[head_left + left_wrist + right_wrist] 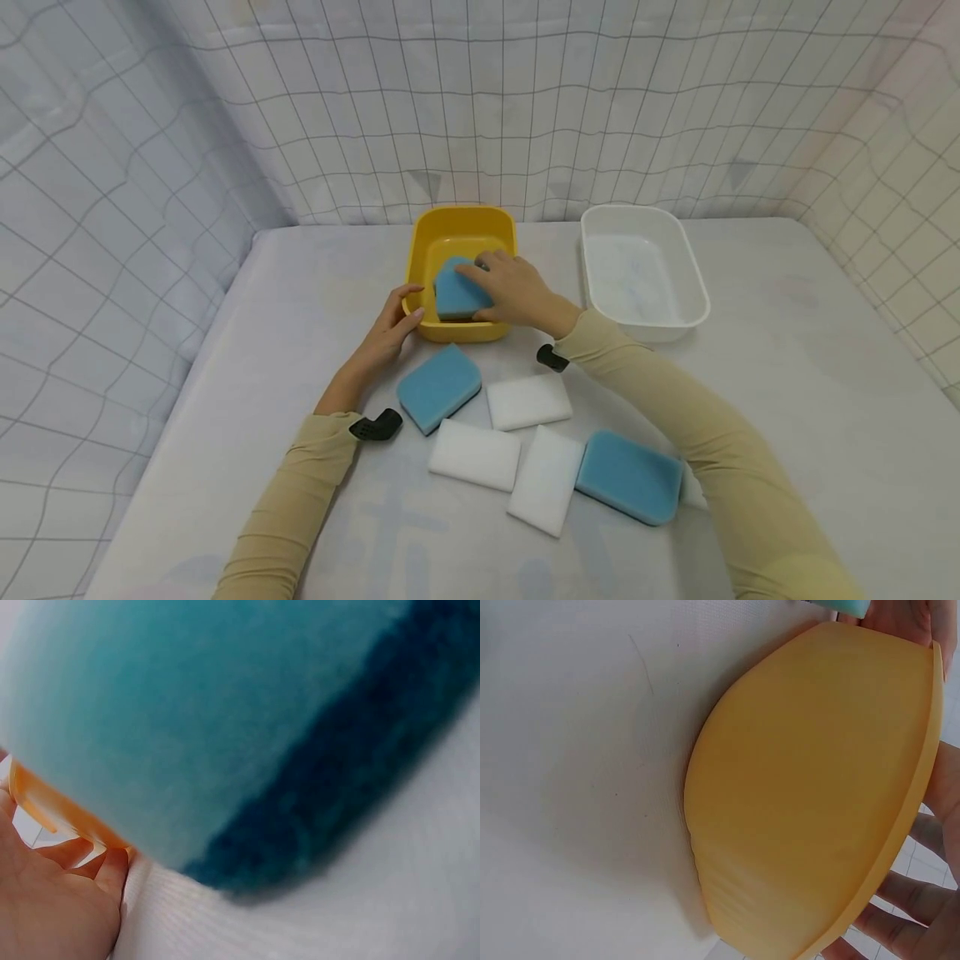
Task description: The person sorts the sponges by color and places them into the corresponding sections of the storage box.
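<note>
A blue sponge point(456, 292) is inside the yellow tub point(461, 333), and my right hand point(521, 292) holds it from the right, with thumb and fingers at its edges. My left hand point(386, 331) grips the tub's left rim near the front corner. Close in front of the tub lies another blue sponge point(438, 387) with a dark underside; it fills much of the left wrist view. In the right wrist view, the tub's outer wall point(810, 787) hides the held sponge.
White sponges point(528, 402) lie in a loose group on the white-covered table, with another blue sponge point(630, 477) at their right, near my right forearm. To the right of the yellow tub stands a white tub point(648, 333). A grid-patterned curtain point(525, 117) hangs behind.
</note>
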A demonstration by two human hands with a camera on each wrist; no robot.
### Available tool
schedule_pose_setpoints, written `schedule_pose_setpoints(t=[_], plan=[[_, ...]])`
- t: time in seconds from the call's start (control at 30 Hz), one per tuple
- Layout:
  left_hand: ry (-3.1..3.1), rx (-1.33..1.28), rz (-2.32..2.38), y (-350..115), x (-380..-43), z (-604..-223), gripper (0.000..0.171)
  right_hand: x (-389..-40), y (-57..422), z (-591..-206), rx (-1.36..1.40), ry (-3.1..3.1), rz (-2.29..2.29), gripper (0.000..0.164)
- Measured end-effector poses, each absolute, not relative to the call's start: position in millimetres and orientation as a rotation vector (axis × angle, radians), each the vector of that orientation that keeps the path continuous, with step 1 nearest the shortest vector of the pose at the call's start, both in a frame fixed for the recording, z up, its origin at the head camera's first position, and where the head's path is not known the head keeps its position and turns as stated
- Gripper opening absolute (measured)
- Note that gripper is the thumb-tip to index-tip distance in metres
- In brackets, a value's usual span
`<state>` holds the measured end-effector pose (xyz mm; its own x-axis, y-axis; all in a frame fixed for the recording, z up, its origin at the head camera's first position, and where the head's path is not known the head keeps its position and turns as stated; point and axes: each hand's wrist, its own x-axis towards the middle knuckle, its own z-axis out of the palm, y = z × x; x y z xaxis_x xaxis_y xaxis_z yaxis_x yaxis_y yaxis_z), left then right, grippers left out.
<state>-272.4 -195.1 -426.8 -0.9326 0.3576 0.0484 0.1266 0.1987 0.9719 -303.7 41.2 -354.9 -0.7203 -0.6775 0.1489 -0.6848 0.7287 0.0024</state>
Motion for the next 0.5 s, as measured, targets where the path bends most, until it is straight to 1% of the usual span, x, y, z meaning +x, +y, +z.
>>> schedule_pose_setpoints(t=[0.3,0.5], plan=[[2.277,0.471,1.811,-195.1,-272.7,-427.3,0.045,-303.1,46.9,-355.0,1.097,-2.788,0.113,0.072],[2.277,0.445,1.808,-195.5,-273.3,-427.9,0.044,-300.5,48.6,-352.0,1.115,-2.781,0.112,0.070]])
